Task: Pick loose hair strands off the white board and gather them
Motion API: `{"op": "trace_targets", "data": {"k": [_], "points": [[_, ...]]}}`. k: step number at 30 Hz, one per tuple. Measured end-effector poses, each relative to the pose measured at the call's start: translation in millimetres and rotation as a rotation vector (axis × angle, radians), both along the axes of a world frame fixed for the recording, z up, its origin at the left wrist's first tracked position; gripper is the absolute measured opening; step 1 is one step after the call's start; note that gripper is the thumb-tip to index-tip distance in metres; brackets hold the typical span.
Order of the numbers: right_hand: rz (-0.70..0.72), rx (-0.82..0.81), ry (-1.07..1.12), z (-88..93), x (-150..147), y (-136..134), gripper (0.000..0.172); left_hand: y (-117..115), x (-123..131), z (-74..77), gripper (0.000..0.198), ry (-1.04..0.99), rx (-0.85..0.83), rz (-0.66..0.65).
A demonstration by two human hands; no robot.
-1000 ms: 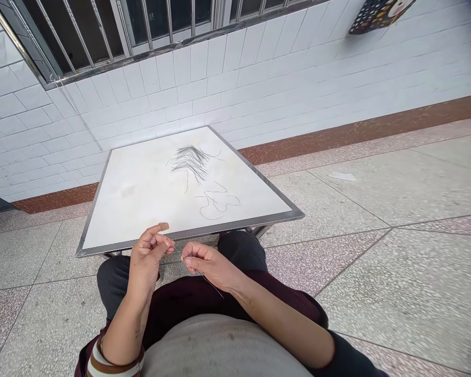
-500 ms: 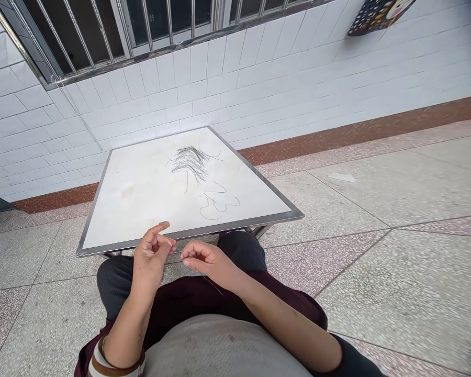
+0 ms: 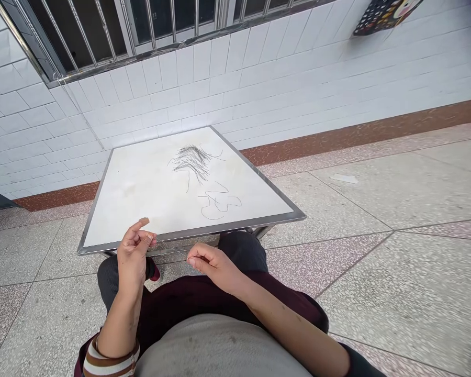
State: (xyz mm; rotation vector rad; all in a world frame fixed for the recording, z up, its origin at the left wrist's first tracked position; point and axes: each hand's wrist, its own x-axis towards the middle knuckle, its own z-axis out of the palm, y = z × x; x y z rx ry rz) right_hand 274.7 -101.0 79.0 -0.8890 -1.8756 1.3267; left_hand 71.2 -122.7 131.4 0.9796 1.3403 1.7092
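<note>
A thin dark strand (image 3: 172,247) is stretched between my two hands, over my lap at the table's front edge. My left hand (image 3: 135,248) pinches one end between thumb and fingertip, its other fingers curled. To the right, my right hand (image 3: 210,262) holds the strand in a closed pinch. On the white table (image 3: 133,199) lies a pile of short dark strands (image 3: 192,159). Several longer, curled strands (image 3: 220,201) are spread nearer the front edge.
The table has a grey metal rim (image 3: 204,229) close to my knees. Behind it stands a white tiled wall (image 3: 204,78) with a barred window (image 3: 141,26). A patterned bag (image 3: 384,15) hangs at the upper right. A white scrap (image 3: 343,178) lies on the floor.
My left hand has moved left, away from my right hand, which has shifted slightly right. The gap between them is wider, and the strand now spans it.
</note>
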Motion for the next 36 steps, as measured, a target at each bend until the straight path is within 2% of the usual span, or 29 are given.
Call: {"op": "trace_targets", "data": {"k": [4,9,12,14,17,20,23,27,36], "points": [[-0.005,-0.034,-0.024,-9.7,4,-2,0.019,2,-11,-2.4,0.035,-0.004,0.015,0.078],[0.019,-0.039,-0.078,-18.1,16,-1,0.02,2,-15,-2.3,0.036,0.038,-0.005,0.066],[0.034,0.017,-0.172,-16.4,25,2,0.019,1,-16,0.0,0.036,0.085,0.002,0.111],[-0.058,0.088,-0.213,-9.2,26,6,0.02,0,-14,2.2,0.038,0.122,-0.006,0.122],[-0.21,0.247,-0.229,10.3,11,11,0.02,0,-8,5.4,0.042,0.14,-0.012,0.098],[-0.164,0.48,-0.211,28.4,-18,14,0.014,0,2,8.1,0.043,0.153,-0.024,0.091],[-0.16,0.639,-0.213,33.3,-43,14,0.011,-3,8,10.6,0.042,0.158,-0.046,0.083],[-0.196,0.671,-0.216,24.8,-54,13,0.015,-6,9,11.2,0.041,0.132,-0.059,0.064],[-0.248,0.674,-0.188,13.5,-52,12,0.02,-3,13,5.3,0.039,0.072,-0.072,0.037]]}}
